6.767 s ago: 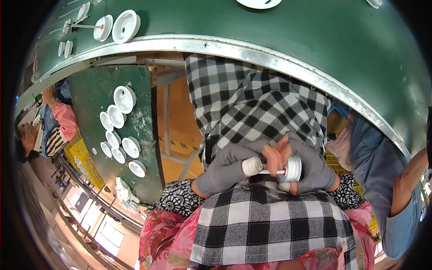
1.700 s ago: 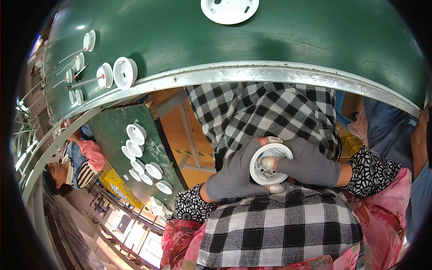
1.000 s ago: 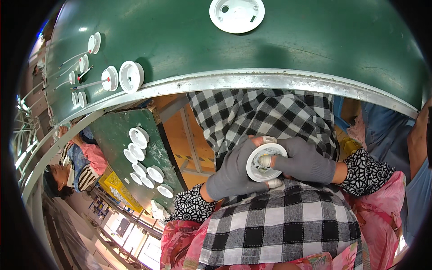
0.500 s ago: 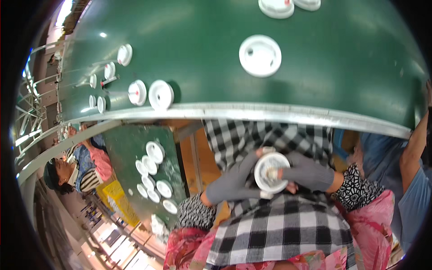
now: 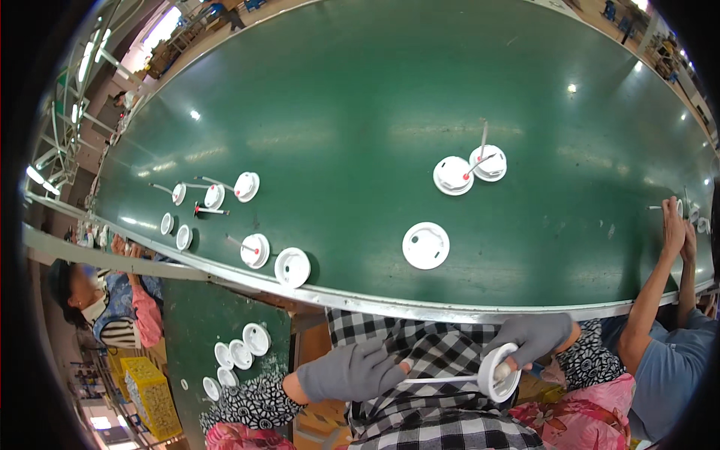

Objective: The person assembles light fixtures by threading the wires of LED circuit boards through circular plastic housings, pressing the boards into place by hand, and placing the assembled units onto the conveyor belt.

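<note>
Over my lap, my right hand (image 5: 531, 339) in a grey fingerless glove grips a white round housing (image 5: 492, 386), tilted with its hollow side showing. Its thumb reaches inside the hollow. A thin white cable (image 5: 442, 379) runs out of the housing to the left. My left hand (image 5: 354, 372), gloved alike, is closed at the cable's far end; the exact pinch is partly hidden behind its fingers. In front of me on the green table lies a white disc-shaped part (image 5: 426, 246). Beyond it, two white parts with cables (image 5: 454, 175) touch each other.
A metal edge (image 5: 420, 309) borders the green table (image 5: 360, 97). Several white parts lie at its left, including a white cup (image 5: 292, 268) near the edge. A lower side table (image 5: 184, 307) holds more cups beside a yellow crate (image 5: 150, 397). Co-workers sit left and right.
My view has tilted up, showing more table. My hands have drawn apart: the right keeps the housing and moves right, the left moves left, and the cable now stretches between them.
</note>
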### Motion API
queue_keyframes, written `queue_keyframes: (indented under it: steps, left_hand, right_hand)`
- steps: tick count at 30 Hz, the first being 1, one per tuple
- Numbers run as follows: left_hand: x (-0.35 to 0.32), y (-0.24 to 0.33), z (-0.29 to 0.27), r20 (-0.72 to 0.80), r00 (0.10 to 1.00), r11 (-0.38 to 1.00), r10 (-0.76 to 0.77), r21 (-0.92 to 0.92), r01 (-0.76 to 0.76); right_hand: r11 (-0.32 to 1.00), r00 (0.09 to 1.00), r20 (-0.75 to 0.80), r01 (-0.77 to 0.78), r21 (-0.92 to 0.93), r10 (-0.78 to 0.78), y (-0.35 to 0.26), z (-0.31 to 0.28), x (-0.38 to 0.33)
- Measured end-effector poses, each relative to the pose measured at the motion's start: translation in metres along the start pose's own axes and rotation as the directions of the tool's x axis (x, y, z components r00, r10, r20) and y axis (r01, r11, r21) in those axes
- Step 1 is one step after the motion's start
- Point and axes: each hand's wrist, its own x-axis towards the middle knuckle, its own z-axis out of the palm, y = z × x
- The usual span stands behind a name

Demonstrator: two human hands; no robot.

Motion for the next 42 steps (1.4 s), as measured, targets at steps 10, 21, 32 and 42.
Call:
queue_keyframes:
  steps: [10, 21, 32, 42]
  left_hand:
    - [0.006, -0.012, 0.034, 0.272, 0.812, 0.782, -0.517, -0.236, 0.577]
    - [-0.043, 0.034, 0.034, -0.046, 0.572, 0.458, -0.819, -0.653, 0.603]
    - [-0.051, -0.071, 0.062, -0.381, 0.116, 0.274, -0.917, -0.393, 0.878]
    - [-0.168, -0.165, -0.095, -0.54, -0.078, 0.04, -0.838, -0.204, 0.978]
  right_hand:
    - [0.333, -0.096, -0.467, -0.824, -0.459, -0.879, 0.066, -0.15, -0.114]
    - [0.701, 0.165, -0.83, -0.464, -0.542, -0.532, 0.006, -0.039, -0.003]
    - [0.48, 0.481, -0.638, -0.421, -0.77, -0.601, -0.026, -0.046, 0.184]
    - [0.782, 0.279, -0.74, 0.074, -0.619, -0.612, -0.031, -0.048, 0.189]
